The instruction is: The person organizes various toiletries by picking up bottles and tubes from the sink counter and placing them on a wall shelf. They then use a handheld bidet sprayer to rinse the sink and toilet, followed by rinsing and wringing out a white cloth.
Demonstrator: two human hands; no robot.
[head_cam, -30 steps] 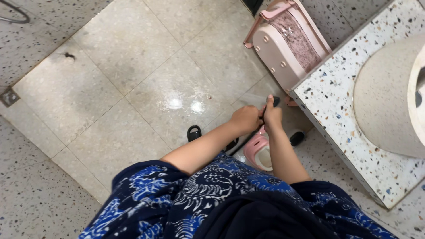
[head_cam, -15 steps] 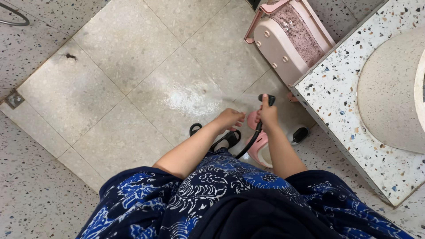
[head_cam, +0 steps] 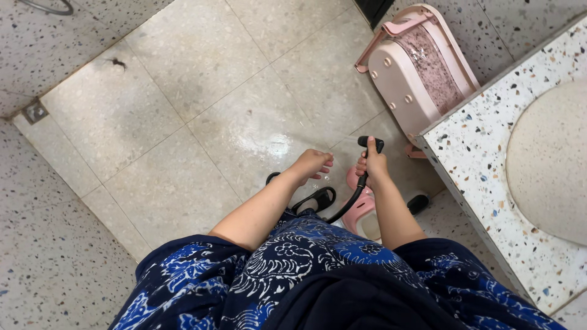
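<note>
My right hand (head_cam: 374, 165) is clamped on the black spray nozzle (head_cam: 370, 143), aimed out at the wet floor tiles (head_cam: 257, 137); hose (head_cam: 348, 201) trails back. Left hand (head_cam: 310, 164) beside it, fingers loose, apparently holding nothing.

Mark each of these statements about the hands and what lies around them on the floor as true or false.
1. The right hand grips a black spray head on a black hose. True.
2. The left hand holds the hose too. False: it is free, fingers loosely spread, beside the right hand.
3. A pink plastic stool lies tipped over by the speckled counter. True.
4. The floor tiles are dry all over. False: a wet sheen shows just ahead of the hands.
5. A pink dipper lies below the right hand. True.
</note>
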